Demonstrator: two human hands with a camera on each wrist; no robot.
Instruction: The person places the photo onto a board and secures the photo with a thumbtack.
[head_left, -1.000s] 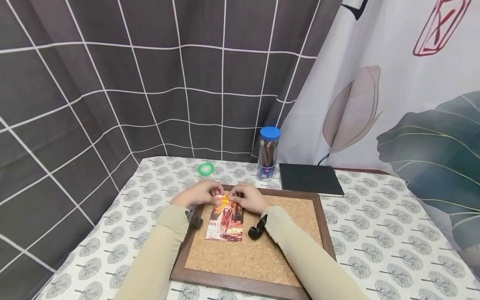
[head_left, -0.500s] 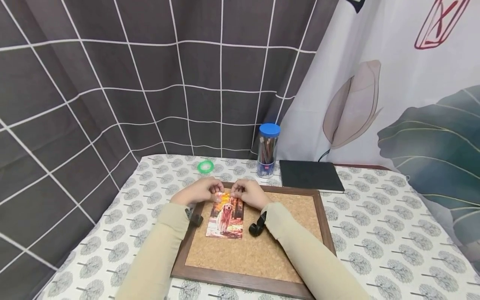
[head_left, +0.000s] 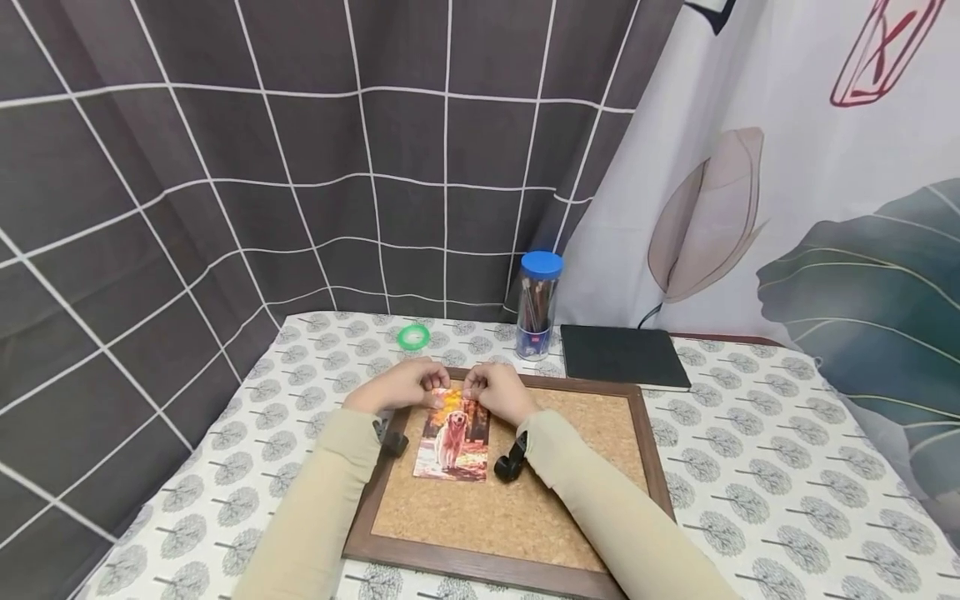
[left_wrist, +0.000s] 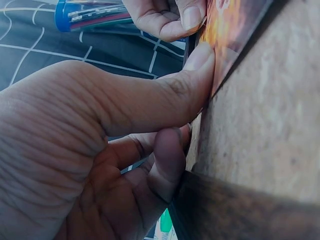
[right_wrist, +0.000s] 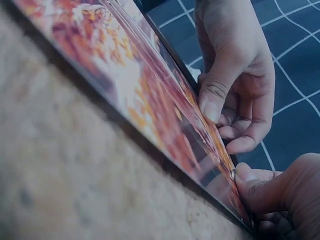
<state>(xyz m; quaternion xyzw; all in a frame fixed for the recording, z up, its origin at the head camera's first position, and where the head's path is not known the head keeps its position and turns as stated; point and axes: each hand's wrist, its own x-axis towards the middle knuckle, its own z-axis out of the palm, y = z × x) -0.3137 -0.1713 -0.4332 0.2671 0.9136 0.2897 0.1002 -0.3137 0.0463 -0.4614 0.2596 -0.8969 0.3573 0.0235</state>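
Note:
A photo print of a golden retriever [head_left: 452, 442] among autumn colours lies on the left part of a wood-framed cork board [head_left: 525, 521]. My left hand [head_left: 401, 386] is at its upper left corner; in the left wrist view the thumb [left_wrist: 192, 92] lies on the print's face and the fingers bend behind its edge. Close beside it, my right hand [head_left: 501, 392] pinches the upper edge toward the right corner between thumb and bent fingers. A tiny glint shows at the right thumb's tip in the right wrist view, too small to identify.
Behind the board stand a green tape roll [head_left: 413, 337], a clear pencil jar [head_left: 536, 308] with a blue lid, and a flat black tablet-like pad [head_left: 624, 357] with a cable. A tree-print cloth [head_left: 750, 467] covers the table. A dark grid curtain [head_left: 337, 167] hangs behind.
My right fingertips have shifted slightly to the right along the print's upper edge. My left hand, the print and the board keep their places.

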